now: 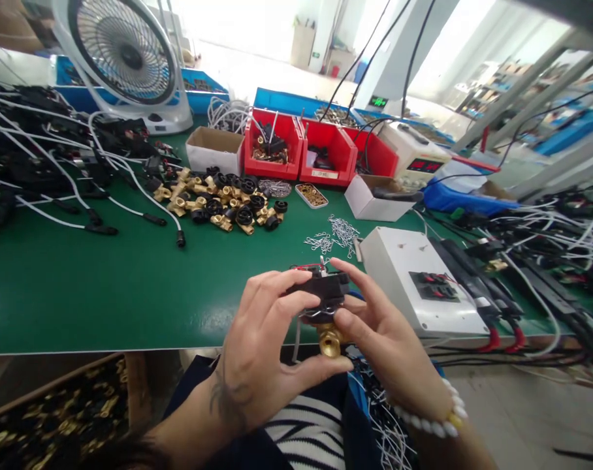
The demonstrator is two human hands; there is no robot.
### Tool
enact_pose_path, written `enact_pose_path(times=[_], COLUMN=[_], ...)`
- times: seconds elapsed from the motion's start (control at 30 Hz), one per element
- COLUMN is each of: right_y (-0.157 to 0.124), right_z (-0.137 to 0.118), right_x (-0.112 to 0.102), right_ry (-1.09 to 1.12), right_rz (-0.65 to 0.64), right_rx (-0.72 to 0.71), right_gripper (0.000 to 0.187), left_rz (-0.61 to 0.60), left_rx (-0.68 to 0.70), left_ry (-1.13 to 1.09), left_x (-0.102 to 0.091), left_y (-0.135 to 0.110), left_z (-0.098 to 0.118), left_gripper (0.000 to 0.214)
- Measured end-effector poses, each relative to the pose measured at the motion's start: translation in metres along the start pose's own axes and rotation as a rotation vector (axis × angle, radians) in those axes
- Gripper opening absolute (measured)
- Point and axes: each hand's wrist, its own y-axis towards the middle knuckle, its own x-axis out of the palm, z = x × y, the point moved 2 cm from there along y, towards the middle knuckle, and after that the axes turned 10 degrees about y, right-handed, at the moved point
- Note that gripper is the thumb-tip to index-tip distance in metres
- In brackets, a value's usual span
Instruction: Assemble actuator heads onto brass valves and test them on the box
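Above the front edge of the green table, both of my hands hold one brass valve with a black housing on top. My left hand grips it from the left, fingers on the black housing and thumb below the brass body. On the right side, my right hand has its thumb at the joint between brass and black, and its index finger reaches to the top of the housing. A wire clip shows at that joint. Small red wires and a white part show on top. My palms hide the rest.
Brass fittings with black caps lie in a pile behind my hands. Wire clips are heaped nearer. Red bins, a fan and cabled black parts stand behind. A white switch box sits right.
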Motion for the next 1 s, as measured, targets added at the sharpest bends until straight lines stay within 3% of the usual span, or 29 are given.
enact_pose_path(times=[0.07, 0.23, 0.4, 0.6, 0.73, 0.8, 0.9, 0.97, 1.0], right_y=[0.002, -0.001, -0.003, -0.002, -0.001, 0.001, 0.007, 0.015, 0.021], right_z=[0.001, 0.000, 0.003, 0.006, 0.007, 0.002, -0.019, -0.042, -0.056], right_x=[0.000, 0.002, 0.010, 0.011, 0.012, 0.013, 0.006, -0.014, -0.030], right_ry=[0.038, 0.054, 0.055, 0.012, 0.011, -0.010, -0.231, -0.550, -0.745], right_rz=[0.019, 0.060, 0.098, 0.143, 0.135, 0.116, -0.050, -0.114, -0.047], right_rx=[-0.024, -0.087, -0.157, -0.152, -0.175, -0.173, -0.044, 0.038, 0.018], right_gripper=[0.057, 0.056, 0.045, 0.045, 0.048, 0.053, 0.056, 0.045, 0.036], left_rz=[-0.023, 0.024, 0.102, 0.118, 0.152, 0.033, -0.326, -0.379, -0.357], left_rx=[0.007, -0.035, -0.065, -0.109, -0.297, -0.473, -0.716, -0.834, -0.878], left_ry=[-0.016, -0.081, -0.109, -0.127, -0.387, -0.685, -1.109, -1.197, -1.202], left_x=[-0.003, -0.004, 0.000, 0.002, 0.006, 0.013, 0.027, 0.032, 0.033], left_y=[0.000, -0.002, -0.003, -0.008, -0.012, -0.010, -0.007, -0.006, -0.005], left_z=[0.000, 0.002, 0.007, 0.010, 0.000, -0.009, -0.016, -0.017, -0.017], left_gripper=[0.046, 0.005, 0.010, 0.013, 0.037, 0.048, 0.052, 0.055, 0.057])
